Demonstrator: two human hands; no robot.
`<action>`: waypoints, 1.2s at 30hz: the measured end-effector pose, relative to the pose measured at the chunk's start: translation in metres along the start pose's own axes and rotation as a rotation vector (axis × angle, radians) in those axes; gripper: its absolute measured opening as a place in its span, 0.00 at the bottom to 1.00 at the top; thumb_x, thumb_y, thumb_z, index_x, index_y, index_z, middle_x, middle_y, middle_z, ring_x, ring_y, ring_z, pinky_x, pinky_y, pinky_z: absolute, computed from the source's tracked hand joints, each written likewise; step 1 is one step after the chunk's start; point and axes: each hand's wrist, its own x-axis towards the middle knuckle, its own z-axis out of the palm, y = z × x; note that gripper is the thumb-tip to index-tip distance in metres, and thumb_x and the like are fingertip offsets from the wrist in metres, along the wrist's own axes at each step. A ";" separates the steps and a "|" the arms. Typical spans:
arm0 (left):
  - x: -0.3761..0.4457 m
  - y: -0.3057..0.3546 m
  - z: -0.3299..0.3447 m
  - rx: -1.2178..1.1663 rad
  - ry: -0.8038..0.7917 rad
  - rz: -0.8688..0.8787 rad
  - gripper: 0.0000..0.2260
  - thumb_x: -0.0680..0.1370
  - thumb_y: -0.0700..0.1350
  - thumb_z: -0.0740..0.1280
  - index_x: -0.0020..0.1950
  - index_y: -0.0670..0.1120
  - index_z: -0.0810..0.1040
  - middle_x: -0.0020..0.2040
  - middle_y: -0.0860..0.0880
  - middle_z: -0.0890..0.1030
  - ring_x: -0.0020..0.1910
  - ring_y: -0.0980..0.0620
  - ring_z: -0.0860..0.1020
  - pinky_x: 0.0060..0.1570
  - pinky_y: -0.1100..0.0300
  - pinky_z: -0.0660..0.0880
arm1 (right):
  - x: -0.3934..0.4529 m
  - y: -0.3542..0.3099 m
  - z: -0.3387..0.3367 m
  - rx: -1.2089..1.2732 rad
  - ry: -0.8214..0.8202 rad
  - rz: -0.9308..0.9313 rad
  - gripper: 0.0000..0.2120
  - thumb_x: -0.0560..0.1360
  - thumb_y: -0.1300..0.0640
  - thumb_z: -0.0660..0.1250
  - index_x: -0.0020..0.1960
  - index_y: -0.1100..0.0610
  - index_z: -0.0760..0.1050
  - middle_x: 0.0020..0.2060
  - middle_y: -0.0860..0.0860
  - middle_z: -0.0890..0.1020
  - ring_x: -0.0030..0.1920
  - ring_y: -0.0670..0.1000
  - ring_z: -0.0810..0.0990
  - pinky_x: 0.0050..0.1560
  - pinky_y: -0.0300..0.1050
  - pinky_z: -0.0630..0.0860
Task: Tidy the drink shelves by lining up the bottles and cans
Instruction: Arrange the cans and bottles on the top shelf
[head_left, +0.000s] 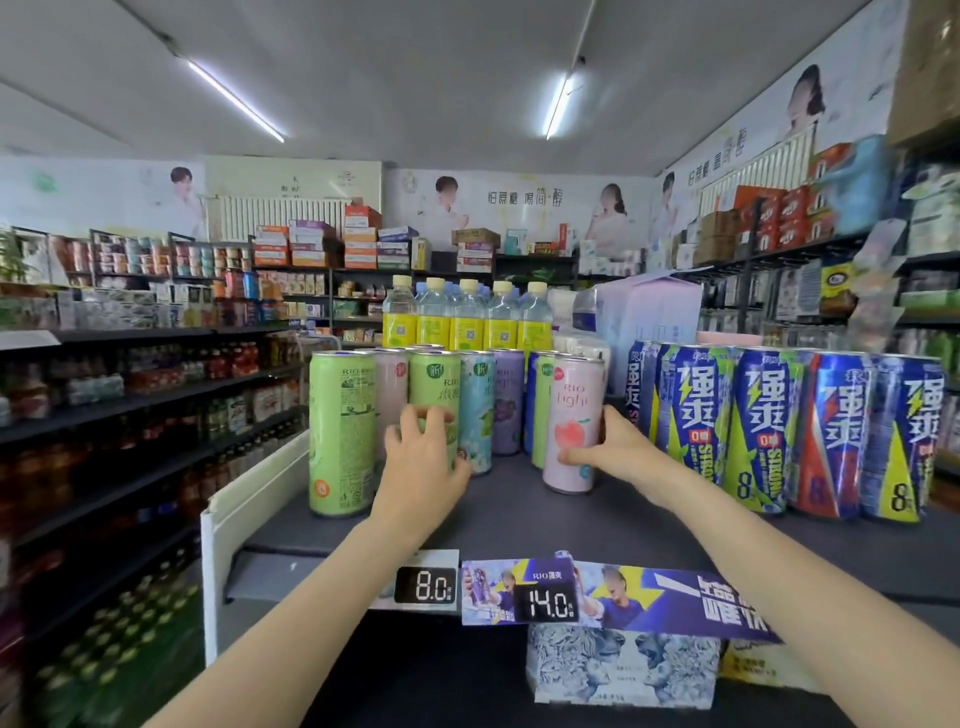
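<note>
Two ceiling tube lights (236, 101) glow above poster-covered walls (519, 208) and stocked aisles.

Showing as two bare arms only, appearing wide at the lower edge of the view and narrowing toward the wrists. Running smooth and slim along the whole visible length of the left forearm (311, 582) and the right forearm (769, 566), uncovered from edge to wrist. Ending in a bare left hand (421, 457) and a bare right hand (613, 447), both small beside the wide-angle stretch of the arms. Carrying a small dark, reddish spot at the left thumb's tip, too blurred for telling whether it is nail polish.
</note>
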 end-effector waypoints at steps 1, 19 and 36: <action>0.000 0.000 0.002 0.035 0.000 -0.005 0.19 0.77 0.44 0.64 0.66 0.43 0.65 0.64 0.42 0.64 0.58 0.42 0.66 0.59 0.56 0.61 | 0.000 0.002 0.001 -0.006 -0.013 0.011 0.29 0.66 0.60 0.76 0.62 0.56 0.65 0.62 0.52 0.75 0.59 0.50 0.75 0.63 0.50 0.71; 0.005 -0.008 0.002 0.173 0.129 0.092 0.26 0.66 0.40 0.73 0.63 0.44 0.74 0.62 0.37 0.70 0.55 0.37 0.71 0.51 0.48 0.73 | -0.036 -0.065 0.022 -0.440 0.403 -0.644 0.29 0.71 0.57 0.71 0.68 0.59 0.63 0.63 0.55 0.66 0.65 0.52 0.66 0.64 0.39 0.60; 0.043 -0.024 0.020 0.348 0.344 0.273 0.27 0.60 0.39 0.72 0.59 0.43 0.76 0.66 0.37 0.72 0.67 0.39 0.68 0.67 0.48 0.55 | 0.028 -0.072 0.097 -0.259 0.353 -0.173 0.35 0.73 0.67 0.66 0.72 0.49 0.53 0.64 0.59 0.67 0.56 0.61 0.76 0.44 0.47 0.70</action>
